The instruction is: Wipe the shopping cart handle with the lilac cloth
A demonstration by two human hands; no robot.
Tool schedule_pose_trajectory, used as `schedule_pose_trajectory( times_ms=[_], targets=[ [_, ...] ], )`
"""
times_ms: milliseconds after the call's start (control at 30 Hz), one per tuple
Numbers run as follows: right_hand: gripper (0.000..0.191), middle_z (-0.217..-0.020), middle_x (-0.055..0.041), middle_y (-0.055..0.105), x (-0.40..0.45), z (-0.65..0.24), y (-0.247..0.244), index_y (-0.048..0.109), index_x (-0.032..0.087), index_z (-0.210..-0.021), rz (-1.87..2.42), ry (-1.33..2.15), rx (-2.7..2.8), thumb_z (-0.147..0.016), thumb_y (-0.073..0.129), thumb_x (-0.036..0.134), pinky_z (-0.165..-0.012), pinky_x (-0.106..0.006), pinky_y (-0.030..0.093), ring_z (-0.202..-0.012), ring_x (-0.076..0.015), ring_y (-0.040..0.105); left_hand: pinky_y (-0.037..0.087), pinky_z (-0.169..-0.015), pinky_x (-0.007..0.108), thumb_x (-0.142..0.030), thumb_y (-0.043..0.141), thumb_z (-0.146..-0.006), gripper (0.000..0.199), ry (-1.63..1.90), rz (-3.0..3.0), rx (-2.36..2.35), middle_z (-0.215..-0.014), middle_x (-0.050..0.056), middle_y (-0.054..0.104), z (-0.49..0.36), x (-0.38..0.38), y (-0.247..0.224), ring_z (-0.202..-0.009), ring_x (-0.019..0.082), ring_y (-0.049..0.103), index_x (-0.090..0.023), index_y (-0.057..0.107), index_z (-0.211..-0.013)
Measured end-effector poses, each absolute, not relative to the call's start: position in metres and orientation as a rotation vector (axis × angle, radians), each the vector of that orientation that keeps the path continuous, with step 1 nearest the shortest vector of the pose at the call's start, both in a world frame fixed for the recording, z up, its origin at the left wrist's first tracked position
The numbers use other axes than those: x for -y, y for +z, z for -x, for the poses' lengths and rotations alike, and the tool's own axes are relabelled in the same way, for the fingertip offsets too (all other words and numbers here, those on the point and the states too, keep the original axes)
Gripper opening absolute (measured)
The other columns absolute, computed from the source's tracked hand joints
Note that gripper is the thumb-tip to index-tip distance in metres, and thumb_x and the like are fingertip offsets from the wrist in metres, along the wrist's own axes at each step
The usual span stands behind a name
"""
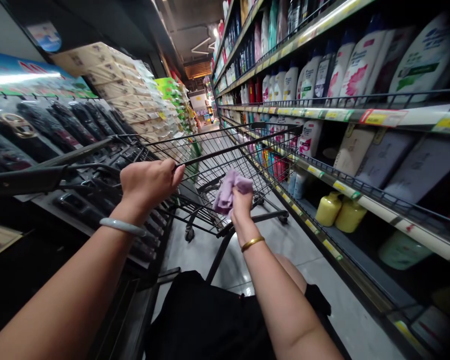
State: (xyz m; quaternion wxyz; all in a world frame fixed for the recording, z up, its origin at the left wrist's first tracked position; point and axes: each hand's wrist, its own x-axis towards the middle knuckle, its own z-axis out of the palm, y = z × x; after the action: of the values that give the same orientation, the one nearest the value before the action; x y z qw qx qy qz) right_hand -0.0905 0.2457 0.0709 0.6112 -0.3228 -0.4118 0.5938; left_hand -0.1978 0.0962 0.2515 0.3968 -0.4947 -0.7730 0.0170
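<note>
My left hand (pixel 146 182) is closed around the rim of a black wire shopping cart (pixel 225 150), at its near left part. A pale bangle circles that wrist. My right hand (pixel 242 202) grips a crumpled light purple cloth (pixel 228 191), held low in front of the cart's mesh. On the right wrist is a gold bangle. The cart stands tilted across the view, with its wheels on the grey floor.
Shelves (pixel 416 119) of shampoo bottles run along the right side. Stacked tissue packs (pixel 123 90) and hanging packaged goods (pixel 41 130) line the left. The tiled aisle floor (pixel 198 255) extends ahead between them.
</note>
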Motion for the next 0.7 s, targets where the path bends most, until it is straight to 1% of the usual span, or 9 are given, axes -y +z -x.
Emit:
schedule_pose_trajectory(
  times_ms=[67,100,200,267,367,433,500,600,700],
  targets=[
    [0.048,-0.142,-0.0230,0.062,-0.258,0.084,0.070,0.042,0.014,-0.132,0.844,1.372,0.834,-0.084,0.047,0.022,-0.107,-0.038,0.056,-0.125,-0.0235,0.067,0.019,-0.064,0.036,-0.063,0.022,-0.105,0.069,0.024,1.250,1.957,-0.086,0.017,0.076,0.202,-0.094,0.251,-0.078,0.032,0.068,-0.019,0.075,-0.091],
    [0.048,-0.143,-0.0225,0.062,-0.259,0.082,0.073,0.040,0.015,-0.133,0.869,1.373,0.788,-0.086,0.046,0.022,-0.107,-0.037,0.056,-0.125,-0.0228,0.067,0.019,-0.064,0.036,-0.062,0.023,-0.105,0.068,0.015,1.247,1.955,-0.085,0.017,0.076,0.203,-0.094,0.251,-0.078,0.032,0.068,-0.020,0.074,-0.091],
    [0.052,-0.141,-0.0167,0.063,-0.241,0.089,0.089,0.040,0.019,-0.136,0.778,1.328,0.832,-0.087,0.054,0.026,-0.105,-0.034,0.057,-0.122,-0.0200,0.069,0.018,-0.063,0.036,-0.061,0.023,-0.106,0.067,0.004,1.234,1.937,-0.083,0.015,0.076,0.207,-0.093,0.248,-0.076,0.031,0.068,-0.021,0.074,-0.088],
    [0.051,-0.137,-0.0132,0.065,-0.218,0.099,0.099,0.046,0.022,-0.132,0.615,1.247,1.001,-0.084,0.062,0.027,-0.107,-0.034,0.056,-0.121,-0.0197,0.069,0.017,-0.062,0.036,-0.061,0.023,-0.106,0.067,0.002,1.212,1.926,-0.082,0.015,0.076,0.208,-0.093,0.247,-0.075,0.030,0.068,-0.021,0.073,-0.087],
    [0.032,-0.129,-0.0102,0.067,-0.194,0.106,0.105,0.059,0.024,-0.115,0.346,1.121,1.222,-0.084,0.065,0.026,-0.112,-0.037,0.053,-0.123,-0.0214,0.067,0.017,-0.062,0.036,-0.061,0.022,-0.107,0.067,-0.002,1.184,1.920,-0.080,0.014,0.076,0.209,-0.092,0.244,-0.073,0.029,0.068,-0.021,0.071,-0.085],
    [0.023,-0.127,-0.0094,0.067,-0.196,0.100,0.103,0.058,0.025,-0.110,0.279,1.142,1.159,-0.088,0.061,0.028,-0.110,-0.040,0.055,-0.122,-0.0218,0.067,0.017,-0.062,0.037,-0.060,0.023,-0.108,0.065,-0.010,1.187,1.913,-0.080,0.013,0.076,0.209,-0.092,0.242,-0.071,0.029,0.068,-0.021,0.069,-0.084],
    [0.028,-0.128,-0.0092,0.066,-0.211,0.088,0.101,0.053,0.026,-0.114,0.385,1.198,0.934,-0.087,0.060,0.028,-0.107,-0.042,0.057,-0.118,-0.0214,0.068,0.016,-0.063,0.037,-0.059,0.025,-0.108,0.063,-0.031,1.202,1.900,-0.080,0.012,0.076,0.208,-0.091,0.240,-0.071,0.029,0.067,-0.021,0.067,-0.082],
    [0.047,-0.137,-0.0099,0.060,-0.235,0.069,0.105,0.043,0.026,-0.124,0.604,1.181,0.613,-0.082,0.064,0.027,-0.110,-0.042,0.055,-0.123,-0.0204,0.066,0.018,-0.065,0.038,-0.057,0.027,-0.109,0.060,-0.079,1.224,1.868,-0.078,0.011,0.076,0.207,-0.089,0.237,-0.071,0.028,0.067,-0.022,0.064,-0.078],
    [0.051,-0.140,-0.0109,0.060,-0.229,0.065,0.118,0.040,0.027,-0.135,0.550,1.195,0.709,-0.089,0.061,0.033,-0.107,-0.041,0.058,-0.124,-0.0202,0.066,0.020,-0.068,0.039,-0.055,0.029,-0.109,0.057,-0.147,1.222,1.826,-0.076,0.009,0.076,0.205,-0.087,0.235,-0.071,0.027,0.067,-0.022,0.061,-0.076]
  ],
)
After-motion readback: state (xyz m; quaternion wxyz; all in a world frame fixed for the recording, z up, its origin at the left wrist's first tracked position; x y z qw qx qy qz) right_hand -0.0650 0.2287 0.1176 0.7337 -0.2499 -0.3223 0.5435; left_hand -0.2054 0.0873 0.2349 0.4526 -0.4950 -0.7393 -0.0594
